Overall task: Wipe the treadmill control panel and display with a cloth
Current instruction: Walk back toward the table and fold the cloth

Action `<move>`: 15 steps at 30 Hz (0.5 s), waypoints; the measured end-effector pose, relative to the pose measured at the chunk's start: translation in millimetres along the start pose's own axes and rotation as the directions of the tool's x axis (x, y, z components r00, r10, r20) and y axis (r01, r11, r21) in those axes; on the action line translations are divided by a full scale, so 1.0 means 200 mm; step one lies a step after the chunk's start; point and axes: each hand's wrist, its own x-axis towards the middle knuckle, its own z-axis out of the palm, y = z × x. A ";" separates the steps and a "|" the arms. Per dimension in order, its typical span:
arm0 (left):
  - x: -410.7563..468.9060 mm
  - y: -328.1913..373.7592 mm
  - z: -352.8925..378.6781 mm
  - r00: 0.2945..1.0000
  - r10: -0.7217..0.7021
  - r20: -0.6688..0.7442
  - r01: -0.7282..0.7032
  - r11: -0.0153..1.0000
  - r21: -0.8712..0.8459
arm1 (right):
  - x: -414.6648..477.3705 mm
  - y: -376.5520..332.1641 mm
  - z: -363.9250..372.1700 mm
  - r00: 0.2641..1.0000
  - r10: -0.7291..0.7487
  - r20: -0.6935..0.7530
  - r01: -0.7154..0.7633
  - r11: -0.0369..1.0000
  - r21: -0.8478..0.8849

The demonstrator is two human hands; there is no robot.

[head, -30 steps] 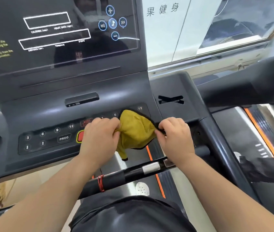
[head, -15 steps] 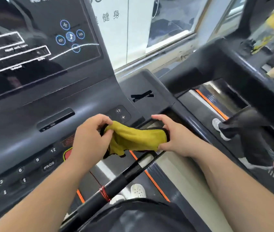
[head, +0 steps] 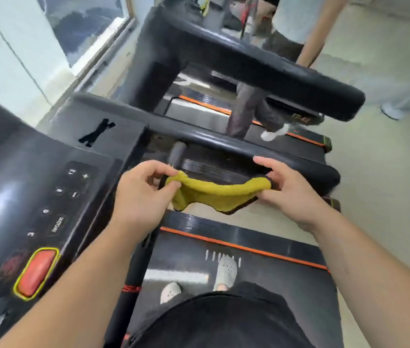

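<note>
the control panel (head: pixel 48 197) fills the left side, a dark slab tilted across the view, and its right edge ends just left of the left hand. the treadmill belt (head: pixel 261 285) lies below and to the right, with an orange stripe along its far edge and pale floor beyond. two thick black side rails run diagonally. the nearer rail (head: pixel 211 139) passes just behind both hands, and the farther rail (head: pixel 261 69) belongs to the next machine. a strip of that machine's belt shows between them.

open room lies over the belt, between the panel's right edge and the nearer rail, and the hands work in that gap. a thin front grip bar (head: pixel 133 270) with one red band runs down below the left wrist.

the left hand (head: pixel 141 197) pinches one end of the cloth between thumb and curled fingers. the right hand (head: pixel 291 192) pinches the other end, its forefinger straight toward the nearer rail; contact there is unclear.

the one yellow cloth (head: pixel 214 194), dark-edged, hangs stretched between the two hands in the air, off the panel and right of it.

on the panel sit one red stop button (head: pixel 37 272) ringed in yellow and several small keys, blurred. two pale shoes (head: pixel 226 268) stand on the belt. one white shoe (head: pixel 274 133) of another person shows on the next belt.
</note>
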 end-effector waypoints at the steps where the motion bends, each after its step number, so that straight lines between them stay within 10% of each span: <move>1: -0.01 0.02 0.06 0.999 0.000 0.045 0.001 1.000 -0.008 | -0.06 0.05 -0.05 0.996 0.051 -0.078 -0.036 0.981 0.192; 6: -0.05 0.13 0.43 0.962 -0.040 0.270 0.057 0.997 -0.054 | -0.34 0.32 -0.26 0.915 0.286 -0.284 -0.074 0.813 0.578; 15: -0.28 0.30 1.33 0.843 -0.026 0.537 -0.065 0.987 0.150 | -0.90 0.99 -0.75 0.690 0.457 -0.562 -0.275 0.883 0.380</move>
